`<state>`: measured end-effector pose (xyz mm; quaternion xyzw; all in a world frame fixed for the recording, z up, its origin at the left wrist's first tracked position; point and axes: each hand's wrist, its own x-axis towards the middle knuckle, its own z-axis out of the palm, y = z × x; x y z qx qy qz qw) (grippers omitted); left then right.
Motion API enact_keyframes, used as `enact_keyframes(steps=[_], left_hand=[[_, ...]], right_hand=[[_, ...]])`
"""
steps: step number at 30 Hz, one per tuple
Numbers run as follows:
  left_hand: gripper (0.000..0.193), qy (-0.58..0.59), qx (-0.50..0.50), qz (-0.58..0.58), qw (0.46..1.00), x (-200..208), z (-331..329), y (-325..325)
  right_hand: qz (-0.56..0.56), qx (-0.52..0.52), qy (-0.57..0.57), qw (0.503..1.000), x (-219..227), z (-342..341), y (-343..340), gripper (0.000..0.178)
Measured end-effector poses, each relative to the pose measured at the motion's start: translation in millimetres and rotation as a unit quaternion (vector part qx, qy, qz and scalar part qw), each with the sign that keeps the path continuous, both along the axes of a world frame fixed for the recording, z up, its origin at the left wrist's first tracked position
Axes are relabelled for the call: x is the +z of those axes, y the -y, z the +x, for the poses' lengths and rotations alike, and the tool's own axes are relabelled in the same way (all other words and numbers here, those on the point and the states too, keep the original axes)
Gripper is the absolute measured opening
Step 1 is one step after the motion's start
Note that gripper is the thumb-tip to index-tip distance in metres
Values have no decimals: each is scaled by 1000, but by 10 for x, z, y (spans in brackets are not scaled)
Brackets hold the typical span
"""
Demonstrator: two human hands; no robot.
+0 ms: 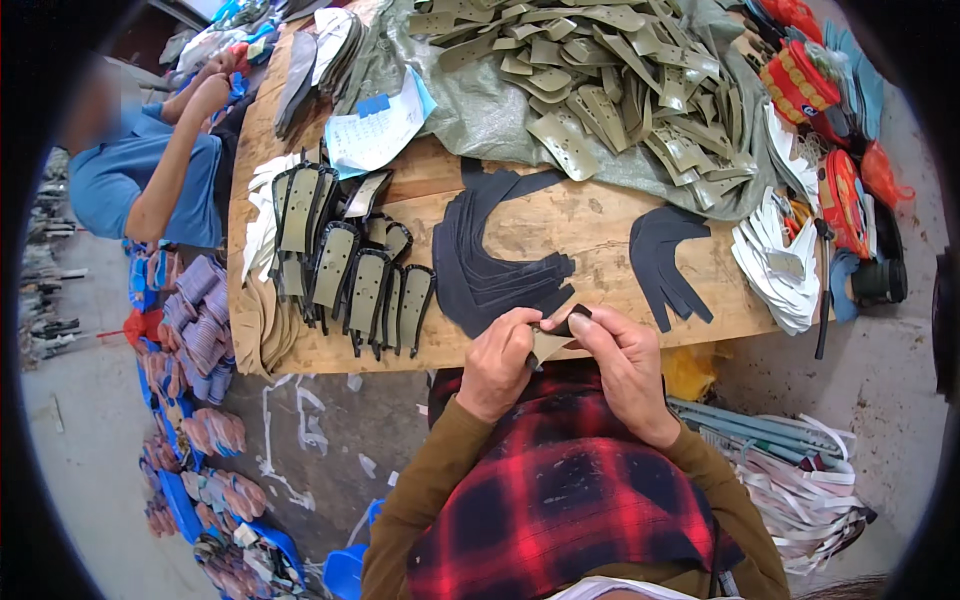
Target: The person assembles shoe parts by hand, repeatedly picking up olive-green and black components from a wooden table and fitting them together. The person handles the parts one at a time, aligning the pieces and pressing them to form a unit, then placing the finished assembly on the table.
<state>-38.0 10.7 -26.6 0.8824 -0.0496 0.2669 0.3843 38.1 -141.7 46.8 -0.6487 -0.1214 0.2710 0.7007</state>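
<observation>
Close to the table's front edge, my left hand [499, 366] pinches one side of a small olive curved plate [548, 345]. My right hand [626, 368] grips a black strip [570, 322] at the plate's upper right edge; fingers partly hide both pieces. Just beyond lies a fanned stack of black curved cutouts [490, 255], with a smaller black stack [668, 258] to its right. Left of my hands stand several olive plates with black edging [335, 265], punched with small holes. A large heap of bare olive plates [610, 80] covers the back of the table.
The heap rests on a grey-green woven sheet [480, 110] over the wooden table [600, 215]. White cutouts [775, 265] lie at the right edge, tan ones [265, 325] at the left. A co-worker in a blue shirt [180, 185] sits at the left. Bundled straps [790, 490] lie lower right.
</observation>
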Motion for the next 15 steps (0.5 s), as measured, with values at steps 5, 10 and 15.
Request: enact_keyframes(steps=[5,10,15], left_hand=[[31,-48,38,9,998,-164,-62,-12],[17,-134,64,-142,979,290,-37,91],[23,-230,-45,-388,891,390,-26,126]], right_hand=[[109,-9,-68,992,252,-28,91,27],[45,-47,-1,998,-58,380,71,27],[118,160,-184,963,-450,357,98,16]])
